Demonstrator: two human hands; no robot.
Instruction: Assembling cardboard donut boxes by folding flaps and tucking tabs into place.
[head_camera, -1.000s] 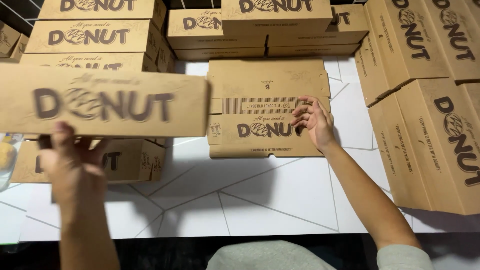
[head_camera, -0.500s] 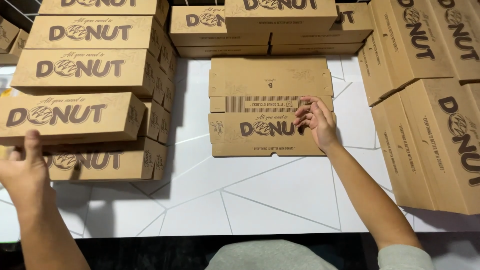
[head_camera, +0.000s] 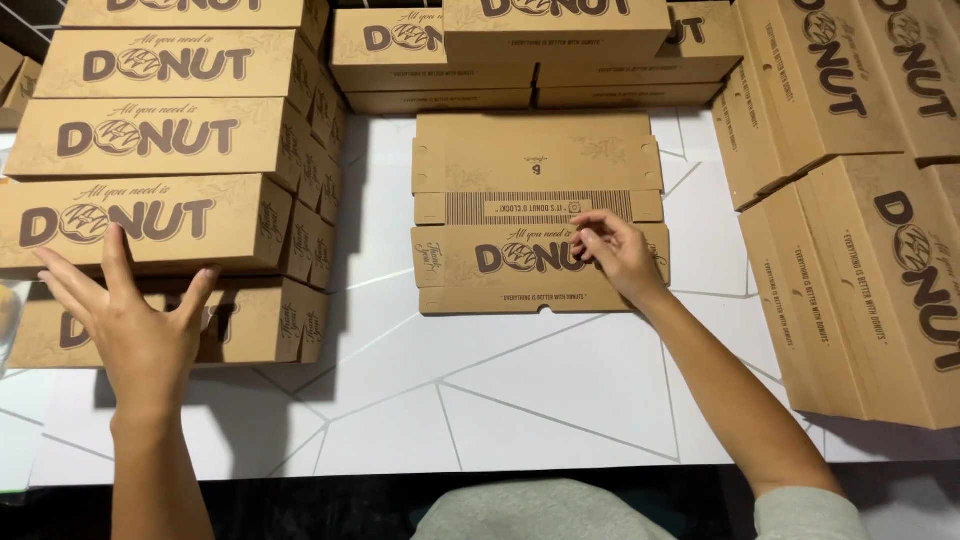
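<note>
The left hand (head_camera: 135, 325) is raised in front of a stack of folded brown boxes (head_camera: 150, 150) at the left of the white counter (head_camera: 450, 400), its fingers (head_camera: 115, 255) spread wide and holding nothing; the fingertips just overlap the front of the third box down (head_camera: 145, 220), though whether they touch it cannot be told. The right hand (head_camera: 615, 255) rests on a flat, unfolded brown box blank (head_camera: 530, 165) lying in the middle of the counter — its fingers bent and drawn close together over the lower panel, pressing on the cardboard rather than pinching it. Behind the blank, more closed boxes (head_camera: 520, 45) are piled across the back. To the right, a further row of boxes (head_camera: 860, 220) stands on end, leaning close beside the right forearm — so the blank is hemmed in on three sides, with bare counter only on the near side. A grey garment (head_camera: 540, 510) shows at the bottom edge.
</note>
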